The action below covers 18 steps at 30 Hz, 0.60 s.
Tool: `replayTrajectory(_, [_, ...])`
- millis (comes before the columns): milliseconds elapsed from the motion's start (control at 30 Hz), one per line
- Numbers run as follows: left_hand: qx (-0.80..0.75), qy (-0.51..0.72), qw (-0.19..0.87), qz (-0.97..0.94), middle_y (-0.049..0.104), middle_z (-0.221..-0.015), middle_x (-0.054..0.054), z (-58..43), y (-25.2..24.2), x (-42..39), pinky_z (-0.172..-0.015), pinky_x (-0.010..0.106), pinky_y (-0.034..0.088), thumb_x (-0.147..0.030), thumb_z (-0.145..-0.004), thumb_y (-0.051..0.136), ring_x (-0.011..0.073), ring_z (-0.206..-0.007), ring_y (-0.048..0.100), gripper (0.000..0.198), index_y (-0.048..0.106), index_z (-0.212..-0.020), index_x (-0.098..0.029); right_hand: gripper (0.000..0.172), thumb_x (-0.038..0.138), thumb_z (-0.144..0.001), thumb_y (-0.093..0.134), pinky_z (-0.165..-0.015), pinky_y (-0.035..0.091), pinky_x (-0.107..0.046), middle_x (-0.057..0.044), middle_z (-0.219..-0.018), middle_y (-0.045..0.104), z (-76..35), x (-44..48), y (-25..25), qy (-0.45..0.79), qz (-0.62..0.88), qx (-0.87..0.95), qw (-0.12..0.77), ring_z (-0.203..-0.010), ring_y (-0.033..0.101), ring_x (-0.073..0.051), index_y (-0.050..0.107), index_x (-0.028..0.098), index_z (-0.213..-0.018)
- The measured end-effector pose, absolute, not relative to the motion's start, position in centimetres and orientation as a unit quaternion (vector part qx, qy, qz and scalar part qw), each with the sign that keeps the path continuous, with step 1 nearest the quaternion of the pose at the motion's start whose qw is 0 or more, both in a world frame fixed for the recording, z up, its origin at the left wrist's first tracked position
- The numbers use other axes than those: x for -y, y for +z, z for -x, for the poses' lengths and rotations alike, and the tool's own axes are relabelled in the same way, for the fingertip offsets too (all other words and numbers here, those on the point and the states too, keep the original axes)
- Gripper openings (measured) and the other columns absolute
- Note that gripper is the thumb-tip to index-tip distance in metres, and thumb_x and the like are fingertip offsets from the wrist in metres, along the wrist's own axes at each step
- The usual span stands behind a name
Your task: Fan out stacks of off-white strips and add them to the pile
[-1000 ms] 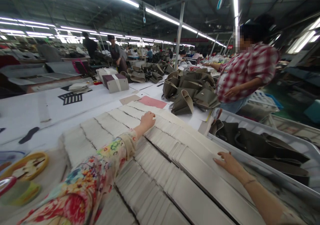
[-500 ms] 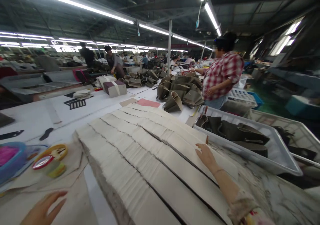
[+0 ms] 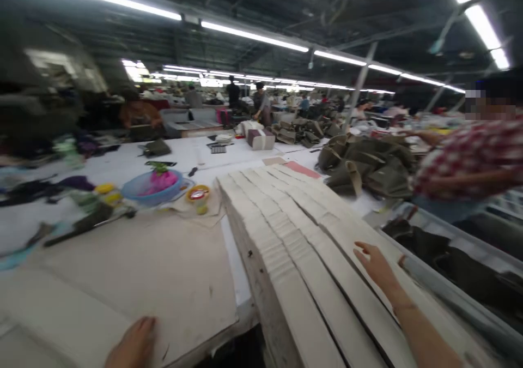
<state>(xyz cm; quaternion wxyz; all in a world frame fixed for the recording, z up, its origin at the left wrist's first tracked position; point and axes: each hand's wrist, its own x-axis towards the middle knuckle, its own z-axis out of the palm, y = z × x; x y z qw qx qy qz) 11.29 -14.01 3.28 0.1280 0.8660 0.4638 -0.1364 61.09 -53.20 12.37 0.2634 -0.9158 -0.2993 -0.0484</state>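
Note:
My right hand (image 3: 373, 264) is over long stacks of cream fabric strips (image 3: 294, 237), its thumb and fingers apart and holding nothing. The strips lie side by side in several rows, with dark gaps between them and wrinkles across the middle. At the lower left, my left hand (image 3: 133, 345) is at a flat beige sheet (image 3: 163, 264), slightly smeared by motion. Its fingers look extended, with nothing visible in them. Whether it presses on the sheet is hard to tell.
A blue basket (image 3: 137, 193) with a pink bundle and a yellow tape roll (image 3: 199, 193) stand beyond the sheet. Dark olive fabric pieces (image 3: 368, 161) are heaped at the back right. Near them are a person in a checked shirt (image 3: 469, 155) and a grey crate (image 3: 457, 264).
My view has swung left, so the strips and crate sit further right and more of the beige sheet shows. My left hand has moved over the sheet; my right hand stays over the strips.

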Motion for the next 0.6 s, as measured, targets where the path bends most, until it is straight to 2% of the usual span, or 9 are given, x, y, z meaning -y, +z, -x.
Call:
replayTrajectory(67, [-0.473, -0.096, 0.140, -0.865, 0.048, -0.123, 0.007, -9.9, 2.7, 14.7, -0.094, 0.036, 0.037, -0.021, -0.063, 0.054, 0.0265, -0.116, 0.039, 0.041, 0.054, -0.104, -0.027, 0.047, 0.049, -0.073, 0.038, -0.084, 0.043, -0.038, -0.013, -0.103, 0.056, -59.1, 50.2, 13.4, -0.022, 0.901, 0.335, 0.275, -0.093, 0.053, -0.024, 0.052, 0.017, -0.104])
replayTrajectory(133, [-0.474, -0.075, 0.153, -0.864, 0.049, -0.120, 0.009, -9.3, 2.6, 14.7, -0.090, 0.035, 0.039, -0.016, -0.067, 0.050, 0.0241, -0.112, 0.043, 0.038, 0.053, -0.105, -0.024, 0.047, 0.054, -0.070, 0.042, -0.083, 0.043, -0.042, -0.012, -0.104, 0.055, -57.1, 46.5, 13.7, 0.008, 0.883, 0.369, 0.289, -0.096, 0.051, -0.026, 0.052, 0.022, -0.103])
replayTrajectory(267, [-0.476, -0.059, 0.196, -0.855, 0.047, -0.120, 0.011, -8.3, 2.4, 13.9, -0.091, 0.039, 0.036, -0.016, -0.068, 0.051, 0.0254, -0.113, 0.040, 0.038, 0.051, -0.106, -0.018, 0.040, 0.056, -0.068, 0.044, -0.079, 0.044, -0.042, -0.012, -0.102, 0.055, -51.0, 36.8, 11.5, 0.113, 0.832, 0.429, 0.333, -0.091, 0.053, -0.025, 0.052, 0.031, -0.098])
replayTrajectory(333, [-0.450, -0.034, 0.254, -0.855, 0.041, -0.127, 0.010, -7.0, 2.2, 13.6, -0.095, 0.041, 0.032, -0.020, -0.067, 0.054, 0.0246, -0.117, 0.036, 0.044, 0.048, -0.111, -0.020, 0.042, 0.055, -0.065, 0.046, -0.079, 0.045, -0.041, -0.012, -0.102, 0.057, -45.9, 31.4, 9.5, 0.190, 0.797, 0.461, 0.341, -0.091, 0.054, -0.025, 0.053, 0.027, -0.096])
replayTrajectory(433, [-0.394, 0.068, 0.345, -0.849, 0.037, -0.132, 0.007, -3.2, 2.0, 12.6, -0.101, 0.034, 0.027, -0.023, -0.071, 0.051, 0.0184, -0.120, 0.033, 0.044, 0.046, -0.115, -0.021, 0.048, 0.053, -0.062, 0.048, -0.078, 0.047, -0.038, -0.012, -0.102, 0.059, -36.7, 23.9, 6.6, 0.304, 0.749, 0.500, 0.310, -0.092, 0.056, -0.025, 0.055, 0.019, -0.096])
replayTrajectory(500, [-0.402, 0.139, 0.359, -0.831, 0.044, -0.124, 0.006, 0.3, 2.0, 11.2, -0.100, 0.029, 0.028, -0.020, -0.073, 0.047, 0.0151, -0.116, 0.038, 0.038, 0.050, -0.110, -0.020, 0.049, 0.051, -0.065, 0.046, -0.079, 0.048, -0.035, -0.011, -0.105, 0.060, -30.9, 19.6, 4.9, 0.353, 0.718, 0.529, 0.284, -0.092, 0.056, -0.023, 0.055, 0.017, -0.099])
replayTrajectory(600, [-0.461, 0.183, 0.351, -0.794, 0.053, -0.108, 0.006, 5.6, 1.5, 8.4, -0.094, 0.027, 0.034, -0.014, -0.070, 0.044, 0.0149, -0.104, 0.045, 0.035, 0.054, -0.103, -0.019, 0.051, 0.048, -0.068, 0.043, -0.083, 0.045, -0.033, -0.011, -0.105, 0.061, -23.7, 13.8, 2.9, 0.378, 0.692, 0.570, 0.231, -0.092, 0.056, -0.021, 0.055, 0.014, -0.104])
